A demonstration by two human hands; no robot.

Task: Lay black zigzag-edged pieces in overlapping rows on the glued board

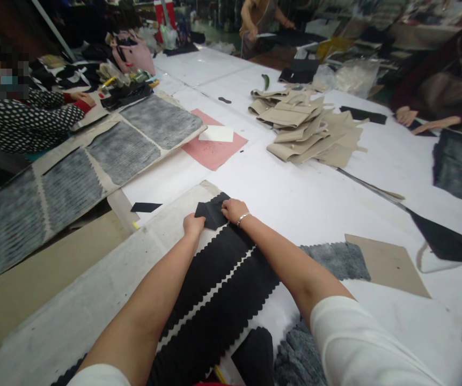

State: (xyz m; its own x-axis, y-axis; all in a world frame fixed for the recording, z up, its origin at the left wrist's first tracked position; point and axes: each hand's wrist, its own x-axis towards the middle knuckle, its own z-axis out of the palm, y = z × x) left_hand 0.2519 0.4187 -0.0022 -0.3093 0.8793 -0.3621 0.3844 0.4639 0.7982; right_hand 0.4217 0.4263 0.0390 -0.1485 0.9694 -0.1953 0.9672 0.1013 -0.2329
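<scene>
I pinch a small, angular black fabric piece, left hand and right hand closed on its opposite sides, at the far end of black zigzag-edged strips on a pale board. Beyond spreads the white worktable, bearing a pink sheet and a rumpled beige fabric pile. Grey panels lie leftward, beside polka-dot sleeves, in a cluttered workroom.

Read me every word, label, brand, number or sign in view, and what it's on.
No text can be read.
Pink sheet: faint marks, too small and blurred to read.
White slip on it: no writing visible.
Black cloth in left hand and right hand: none visible.
</scene>
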